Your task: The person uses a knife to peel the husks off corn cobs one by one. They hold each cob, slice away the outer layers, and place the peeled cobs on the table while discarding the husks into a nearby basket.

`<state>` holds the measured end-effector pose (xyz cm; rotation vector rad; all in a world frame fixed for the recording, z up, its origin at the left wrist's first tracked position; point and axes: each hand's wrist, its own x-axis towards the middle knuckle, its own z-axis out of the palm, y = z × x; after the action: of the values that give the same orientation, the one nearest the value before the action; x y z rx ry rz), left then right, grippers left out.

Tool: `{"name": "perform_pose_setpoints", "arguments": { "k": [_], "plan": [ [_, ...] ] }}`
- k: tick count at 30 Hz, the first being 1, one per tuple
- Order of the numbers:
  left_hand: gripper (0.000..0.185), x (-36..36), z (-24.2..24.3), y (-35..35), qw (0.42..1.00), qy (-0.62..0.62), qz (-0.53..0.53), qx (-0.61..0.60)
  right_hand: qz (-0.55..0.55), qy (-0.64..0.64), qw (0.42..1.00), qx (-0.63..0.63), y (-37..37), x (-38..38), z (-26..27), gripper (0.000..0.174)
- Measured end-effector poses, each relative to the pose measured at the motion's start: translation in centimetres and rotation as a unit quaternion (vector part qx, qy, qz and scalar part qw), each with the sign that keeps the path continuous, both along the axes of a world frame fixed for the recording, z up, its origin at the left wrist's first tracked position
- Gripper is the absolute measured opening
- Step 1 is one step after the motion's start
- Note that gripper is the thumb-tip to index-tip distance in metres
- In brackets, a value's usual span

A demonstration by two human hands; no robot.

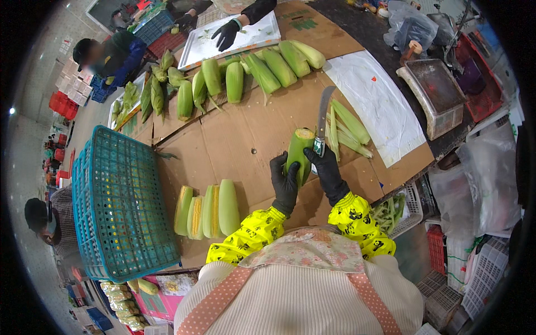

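Observation:
My left hand (285,180), in a black glove, grips a green-husked ear of corn (300,154) whose cut end faces up. A curved knife (323,109) stands blade up in my right hand (328,173), also black-gloved; its fingers touch the ear's side. Loose husk leaves (351,125) lie right of the blade. To the left, several trimmed ears (228,207) lie in a row, some with yellow kernels showing. Farther off, a row of unhusked ears (234,82) crosses the cardboard (234,146).
A teal plastic basket (125,205) stands at the left edge. Across the table, a co-worker's gloved hand (226,35) is over a white tray (261,31). A weighing scale (435,94) sits at the right. White sheeting (377,100) covers cardboard there. Two more people are at left.

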<state>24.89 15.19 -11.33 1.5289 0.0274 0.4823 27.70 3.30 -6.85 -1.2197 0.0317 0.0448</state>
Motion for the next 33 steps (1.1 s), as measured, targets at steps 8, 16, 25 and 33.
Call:
{"name": "perform_pose_setpoints", "arguments": {
  "k": [8, 16, 25, 33],
  "plan": [
    [0.009, 2.5, -3.4, 2.5, 0.991, 0.092, 0.012, 0.096, 0.039, 0.075, 0.990, 0.117, -1.4, 0.2, -4.3, 0.026],
    [0.027, 3.4, -0.5, 4.5, 0.970, 0.034, 0.021, 0.240, 0.011, 0.140, 0.972, 0.190, -1.8, 0.1, -6.0, 0.023],
    [0.066, 2.1, 0.4, 3.3, 0.915, 0.197, -0.351, 0.038, 0.016, 0.087, 0.964, 0.252, -0.7, -0.7, -1.4, 0.016],
    [0.060, 1.2, 1.6, 2.3, 0.828, 0.274, -0.360, -0.332, -0.101, 0.022, 0.995, 0.000, -1.7, -0.8, 2.1, 0.012]
  ]
}}
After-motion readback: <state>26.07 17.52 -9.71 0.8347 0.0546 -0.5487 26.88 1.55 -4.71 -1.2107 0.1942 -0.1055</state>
